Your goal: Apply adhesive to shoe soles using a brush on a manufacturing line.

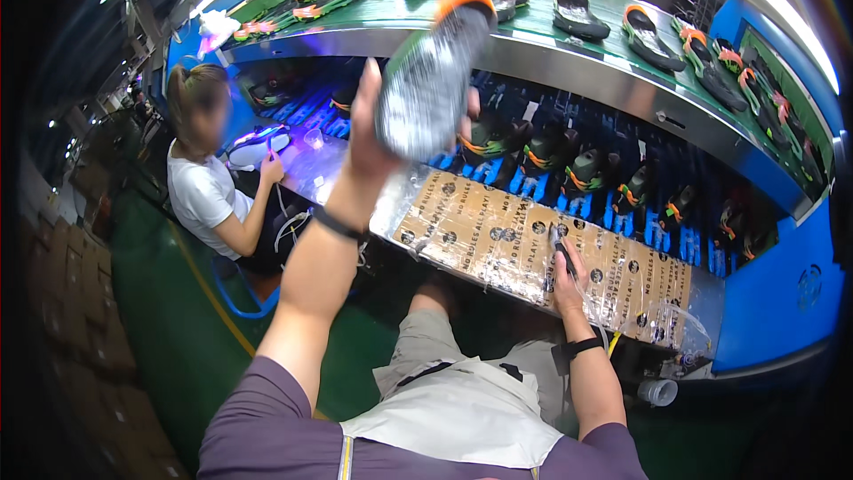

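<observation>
My left hand is raised in front of the conveyor, its fingers wrapped round a shoe. The shoe has an orange collar, a dark and green side and a grey-white face towards me; motion blurs it. Low on the right, my right hand rests at the worktable, closed on a small dark handheld tool. A thin clear hose or cord runs from beside this hand towards the table's right end. The tool's exact kind is unclear.
A green conveyor belt carries several shoes across the back. More shoes stand on a blue rack beneath it. At left a seated person handles a shoe under purple light. A clear plastic container sits below the table's right end.
</observation>
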`<action>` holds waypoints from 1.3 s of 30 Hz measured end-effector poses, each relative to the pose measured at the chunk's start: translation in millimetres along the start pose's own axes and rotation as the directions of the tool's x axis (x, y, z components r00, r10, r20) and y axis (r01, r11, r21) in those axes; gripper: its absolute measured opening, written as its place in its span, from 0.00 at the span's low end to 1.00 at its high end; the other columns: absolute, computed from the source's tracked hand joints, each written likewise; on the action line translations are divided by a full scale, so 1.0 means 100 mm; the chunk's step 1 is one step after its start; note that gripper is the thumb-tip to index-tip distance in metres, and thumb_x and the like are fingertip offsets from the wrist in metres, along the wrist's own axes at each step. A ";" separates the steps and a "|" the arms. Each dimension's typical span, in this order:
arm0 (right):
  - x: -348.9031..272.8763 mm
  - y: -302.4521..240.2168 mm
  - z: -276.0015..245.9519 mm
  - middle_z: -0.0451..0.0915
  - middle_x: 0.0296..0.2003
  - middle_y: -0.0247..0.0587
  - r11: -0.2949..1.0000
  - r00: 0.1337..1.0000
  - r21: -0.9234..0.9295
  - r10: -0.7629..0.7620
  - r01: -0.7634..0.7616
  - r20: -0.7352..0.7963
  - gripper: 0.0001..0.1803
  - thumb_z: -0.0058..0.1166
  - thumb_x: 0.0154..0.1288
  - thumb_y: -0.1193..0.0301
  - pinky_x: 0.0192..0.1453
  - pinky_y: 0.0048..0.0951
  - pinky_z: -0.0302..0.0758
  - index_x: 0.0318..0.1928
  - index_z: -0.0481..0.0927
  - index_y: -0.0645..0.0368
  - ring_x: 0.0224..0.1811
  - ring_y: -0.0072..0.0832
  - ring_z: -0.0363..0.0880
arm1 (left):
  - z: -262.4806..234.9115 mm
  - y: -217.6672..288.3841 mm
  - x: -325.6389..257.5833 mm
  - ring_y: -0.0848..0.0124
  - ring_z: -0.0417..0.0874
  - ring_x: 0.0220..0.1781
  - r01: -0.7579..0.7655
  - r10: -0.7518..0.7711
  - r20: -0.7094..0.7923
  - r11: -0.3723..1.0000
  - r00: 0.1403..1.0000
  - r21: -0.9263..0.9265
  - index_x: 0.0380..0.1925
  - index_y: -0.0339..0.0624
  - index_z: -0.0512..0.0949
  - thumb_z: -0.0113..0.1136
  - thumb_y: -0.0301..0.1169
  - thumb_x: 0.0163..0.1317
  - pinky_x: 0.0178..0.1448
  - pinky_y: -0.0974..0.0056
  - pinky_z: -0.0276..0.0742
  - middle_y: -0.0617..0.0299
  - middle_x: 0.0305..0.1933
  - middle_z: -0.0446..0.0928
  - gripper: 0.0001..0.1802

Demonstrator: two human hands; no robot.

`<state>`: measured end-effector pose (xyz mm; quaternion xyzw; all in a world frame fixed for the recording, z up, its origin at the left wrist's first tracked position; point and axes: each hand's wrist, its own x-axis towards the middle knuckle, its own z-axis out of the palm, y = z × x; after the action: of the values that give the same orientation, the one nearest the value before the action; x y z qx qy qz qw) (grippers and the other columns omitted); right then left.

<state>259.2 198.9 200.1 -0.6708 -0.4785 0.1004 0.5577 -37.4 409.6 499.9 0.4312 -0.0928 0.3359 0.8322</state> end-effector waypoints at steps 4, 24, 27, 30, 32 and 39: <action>0.04 -0.01 0.02 0.85 0.59 0.55 0.999 0.999 0.026 0.026 -0.027 0.021 0.22 0.59 0.76 0.65 0.70 0.37 0.74 0.64 0.82 0.62 0.63 0.45 0.83 | -0.23 0.41 0.86 0.35 0.74 0.71 -0.385 0.347 -0.329 0.921 0.878 -0.056 0.78 0.24 0.51 0.34 0.72 0.75 0.67 0.45 0.82 0.27 0.74 0.64 0.57; 0.08 -0.11 -0.02 0.87 0.50 0.55 0.997 0.999 0.071 0.004 -0.007 0.038 0.21 0.59 0.71 0.75 0.59 0.37 0.79 0.63 0.82 0.64 0.52 0.44 0.87 | -1.30 0.87 1.82 0.38 0.82 0.63 0.722 0.635 -0.374 -0.470 0.676 0.508 0.70 0.38 0.72 0.68 0.64 0.57 0.69 0.46 0.77 0.26 0.60 0.77 0.51; 0.09 -0.13 0.03 0.86 0.49 0.54 0.997 0.999 0.073 0.013 -0.016 0.052 0.21 0.58 0.72 0.75 0.56 0.36 0.80 0.63 0.82 0.64 0.50 0.43 0.87 | -1.79 1.03 1.95 0.55 0.86 0.63 0.617 0.541 -0.329 -0.527 0.774 0.584 0.66 0.37 0.79 0.70 0.59 0.58 0.69 0.56 0.78 0.44 0.61 0.84 0.44; 0.13 -0.22 0.00 0.86 0.55 0.54 0.983 0.976 0.082 0.148 -0.163 0.161 0.23 0.58 0.72 0.70 0.64 0.36 0.76 0.65 0.81 0.63 0.56 0.41 0.85 | -1.96 1.16 1.91 0.50 0.83 0.66 0.481 0.448 -0.260 -0.500 0.855 0.720 0.70 0.37 0.75 0.72 0.59 0.57 0.72 0.55 0.75 0.39 0.64 0.81 0.48; 0.16 -0.27 -0.03 0.86 0.55 0.54 0.986 0.975 0.055 0.148 -0.159 0.167 0.23 0.57 0.72 0.71 0.65 0.36 0.76 0.65 0.81 0.63 0.57 0.41 0.85 | -2.04 1.21 1.93 0.48 0.81 0.68 0.467 0.457 -0.246 -0.471 0.855 0.748 0.71 0.38 0.73 0.72 0.60 0.56 0.73 0.54 0.74 0.36 0.65 0.79 0.50; 0.12 -0.12 0.08 0.84 0.60 0.54 0.972 0.964 0.089 0.201 -0.219 0.175 0.22 0.55 0.75 0.71 0.69 0.37 0.73 0.65 0.79 0.68 0.62 0.39 0.82 | -2.05 1.33 1.95 0.46 0.74 0.75 0.308 0.457 -0.153 -0.287 0.876 0.907 0.76 0.40 0.67 0.44 0.64 0.75 0.75 0.52 0.67 0.36 0.71 0.75 0.44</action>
<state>254.1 212.3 212.1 -0.6760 -0.4431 0.2399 0.5377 -3.0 716.6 548.3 0.8143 0.3874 0.4181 0.1100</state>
